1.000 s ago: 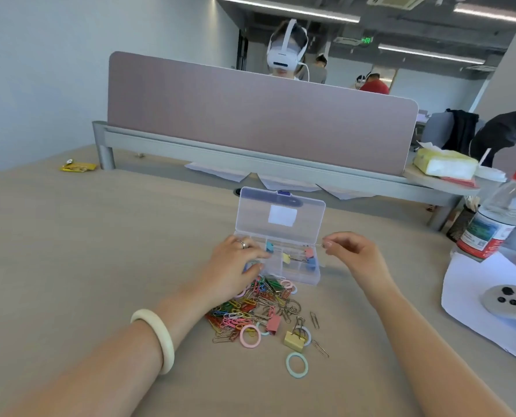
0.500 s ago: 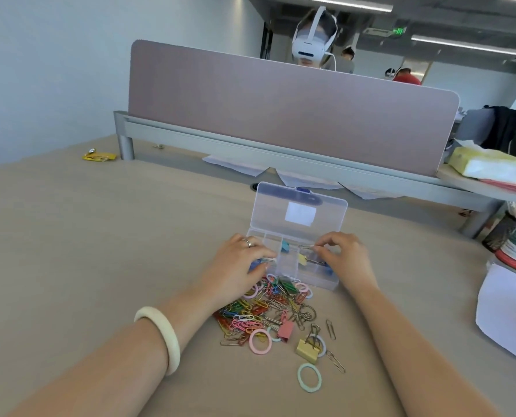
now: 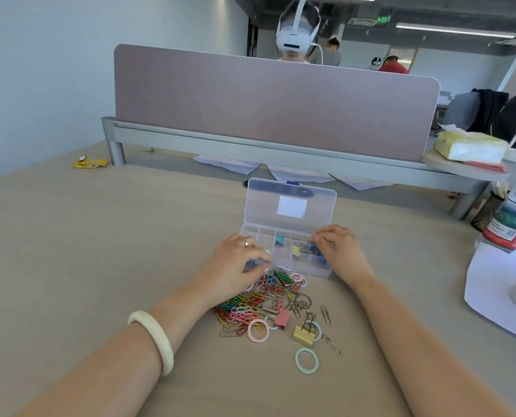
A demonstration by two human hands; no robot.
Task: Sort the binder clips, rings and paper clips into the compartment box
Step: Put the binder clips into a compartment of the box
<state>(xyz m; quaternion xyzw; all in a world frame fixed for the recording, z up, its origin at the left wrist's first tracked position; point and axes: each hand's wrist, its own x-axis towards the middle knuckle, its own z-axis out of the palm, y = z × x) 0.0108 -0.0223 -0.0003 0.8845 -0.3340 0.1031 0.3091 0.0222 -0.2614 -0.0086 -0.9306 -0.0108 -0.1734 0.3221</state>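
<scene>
Bench (image 3: 100,251) fills most of the view, pale wood, with a mauve divider (image 3: 274,106) standing across its far edge. A person in a white headset (image 3: 296,37) sits behind the divider. At the right lies a white sheet (image 3: 491,296), with a bottle (image 3: 515,224) at its far edge and a tissue pack (image 3: 470,147) on a shelf beyond.

The clear box (image 3: 317,270) sits mid-bench with its lid standing open towards the divider. The left hand (image 3: 235,266) covers the box's near-left compartments with bent fingers. Its grip is hidden, so whether it holds anything cannot be told. The right hand (image 3: 341,251) reaches over the right end, its grip pinched together on a wire handle (image 3: 303,238); which clip that handle belongs to is unclear. A teal clip (image 3: 278,239), a yellow clip (image 3: 296,250) and a blue clip (image 3: 318,253) lie in the box's middle and right compartments.

Just in front of the box spreads the pile (image 3: 250,308) of coloured paper clips, partly under the left wrist. At its near edge are a pink clip (image 3: 281,319), a gold clip (image 3: 304,335) and a pink ring (image 3: 248,331). A green ring (image 3: 297,361) lies apart, nearest the camera. A yellow wrapper (image 3: 89,162) lies far left by the divider's post.
</scene>
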